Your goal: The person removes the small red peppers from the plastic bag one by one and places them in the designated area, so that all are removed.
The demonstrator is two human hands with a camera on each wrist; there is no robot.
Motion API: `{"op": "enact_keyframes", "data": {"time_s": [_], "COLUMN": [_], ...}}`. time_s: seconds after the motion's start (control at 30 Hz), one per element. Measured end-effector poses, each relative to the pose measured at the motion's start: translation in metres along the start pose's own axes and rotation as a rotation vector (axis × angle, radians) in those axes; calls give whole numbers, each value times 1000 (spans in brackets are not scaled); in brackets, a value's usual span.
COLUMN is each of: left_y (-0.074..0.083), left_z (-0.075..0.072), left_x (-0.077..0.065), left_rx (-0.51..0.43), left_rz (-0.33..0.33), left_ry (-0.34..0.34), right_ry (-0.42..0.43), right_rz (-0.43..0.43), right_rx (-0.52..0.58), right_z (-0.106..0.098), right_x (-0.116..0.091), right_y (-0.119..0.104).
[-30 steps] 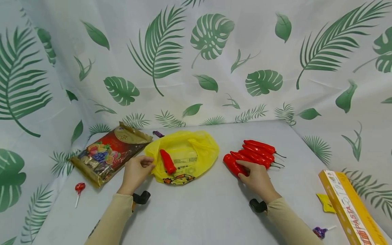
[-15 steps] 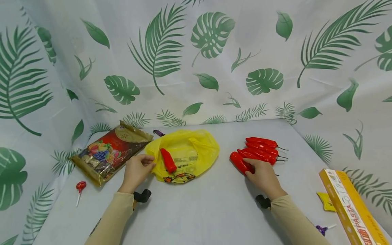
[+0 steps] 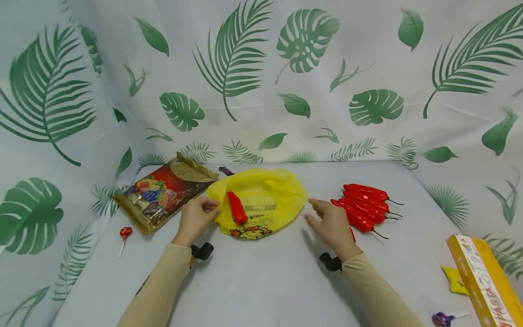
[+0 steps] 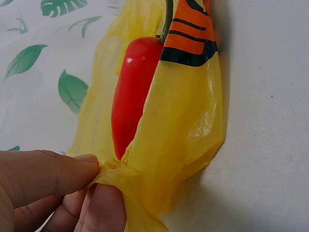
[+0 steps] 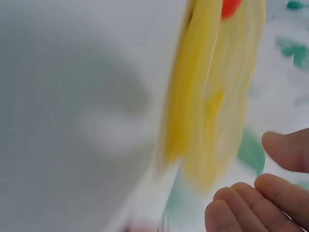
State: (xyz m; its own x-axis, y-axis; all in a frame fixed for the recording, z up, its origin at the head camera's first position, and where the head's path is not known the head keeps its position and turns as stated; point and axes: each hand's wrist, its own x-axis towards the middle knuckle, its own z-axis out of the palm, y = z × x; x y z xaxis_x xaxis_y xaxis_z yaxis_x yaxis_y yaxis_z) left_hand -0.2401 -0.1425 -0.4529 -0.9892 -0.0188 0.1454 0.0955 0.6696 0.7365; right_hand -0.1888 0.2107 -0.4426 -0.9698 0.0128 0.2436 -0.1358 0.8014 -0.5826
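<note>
A yellow plastic bag [image 3: 288, 206] lies with its mouth spread on the table, and a red chili pepper [image 3: 237, 208] rests in the opening. My left hand [image 3: 196, 220] pinches the bag's left edge; in the left wrist view the gathered plastic [image 4: 113, 173] sits between thumb and fingers. Just off the bag's right side, my right hand [image 3: 333, 227] holds nothing, its thumb and fingers [image 5: 258, 203] apart. Several more red chili peppers [image 3: 363, 206] lie side by side to its right. One of them is mostly hidden behind that hand.
At the back left lies a red and gold candy package [image 3: 165, 193], with a red lollipop [image 3: 125, 233] in front of it. A small purple wrapped candy [image 3: 225, 171] is behind the bag. A pasta box [image 3: 486, 281], a yellow packet [image 3: 455, 280] and a purple lollipop [image 3: 443, 319] sit at right.
My right hand has carried a chili pepper rightward to the row, let go of it, and come back left toward the bag. The left hand keeps its pinch. The head view has shifted.
</note>
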Motion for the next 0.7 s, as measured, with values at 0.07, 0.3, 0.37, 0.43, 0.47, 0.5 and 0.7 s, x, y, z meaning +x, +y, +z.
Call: {"op": "enact_keyframes", "data": {"time_s": [0.07, 0.3, 0.37, 0.43, 0.47, 0.5, 0.7], "left_y": [1, 6, 8, 8, 7, 7, 2], "left_z": [0, -2, -2, -3, -3, -4, -6], "left_x": [0, 2, 3, 3, 3, 3, -1], "left_rx": [-3, -9, -13, -17, -17, -18, -27], "left_rz": [-5, -20, -20, -18, -17, -16, -19], "left_ry": [-1, -9, -11, -10, -8, -7, -4], "right_ry": [-46, -236, -268, -298, -308, -317, -376], "right_rz": [-9, -23, -36, -32, -32, -28, 3], "right_rx": [57, 203, 209, 218, 220, 222, 214], "right_z": [19, 76, 88, 99, 103, 107, 126], "right_x": [7, 31, 38, 44, 46, 48, 55], "right_y": [-16, -64, -73, -81, -85, -89, -105]}}
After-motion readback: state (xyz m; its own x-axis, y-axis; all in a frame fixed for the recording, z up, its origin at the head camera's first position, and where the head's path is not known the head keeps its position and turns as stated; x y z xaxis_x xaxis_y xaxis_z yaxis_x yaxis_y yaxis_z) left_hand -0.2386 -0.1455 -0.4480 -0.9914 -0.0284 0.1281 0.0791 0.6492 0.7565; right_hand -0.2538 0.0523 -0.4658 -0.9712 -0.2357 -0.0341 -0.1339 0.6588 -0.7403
